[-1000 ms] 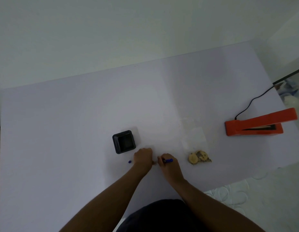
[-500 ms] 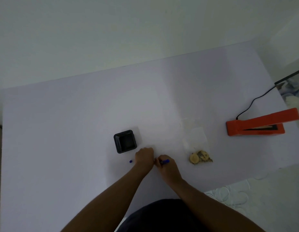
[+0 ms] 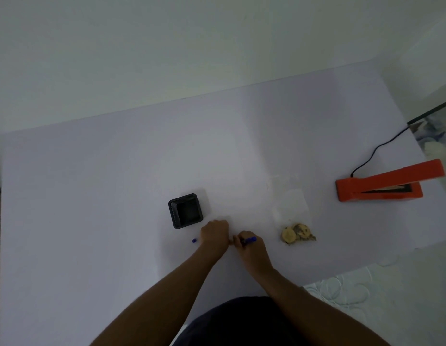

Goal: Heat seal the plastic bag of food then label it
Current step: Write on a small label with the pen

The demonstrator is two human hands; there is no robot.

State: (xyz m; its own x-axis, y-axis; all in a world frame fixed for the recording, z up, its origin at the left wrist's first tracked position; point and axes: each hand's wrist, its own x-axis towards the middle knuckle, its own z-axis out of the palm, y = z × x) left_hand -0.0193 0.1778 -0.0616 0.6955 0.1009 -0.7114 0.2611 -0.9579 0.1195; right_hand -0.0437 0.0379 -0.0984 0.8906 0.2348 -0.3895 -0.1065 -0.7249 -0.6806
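A clear plastic bag (image 3: 292, 208) with pieces of food (image 3: 297, 234) at its near end lies flat on the white table (image 3: 92, 196). To its left, my right hand (image 3: 249, 248) grips a blue pen (image 3: 249, 239), its tip pointing left near my left hand. My left hand (image 3: 215, 234) lies knuckles-up on the table beside it; whatever is under it, perhaps a white label, is hidden. A blue pen cap (image 3: 194, 240) lies just left of my left hand. The orange heat sealer (image 3: 381, 186) stands at the right with its arm raised.
A small black square tray (image 3: 185, 210) sits just beyond my left hand. The sealer's black cord (image 3: 374, 151) runs off the table's right edge. The near table edge slants close to my body on the right.
Both hands stay close together in the same spot; the pen has shifted only slightly. Bag, tray and sealer have not moved.
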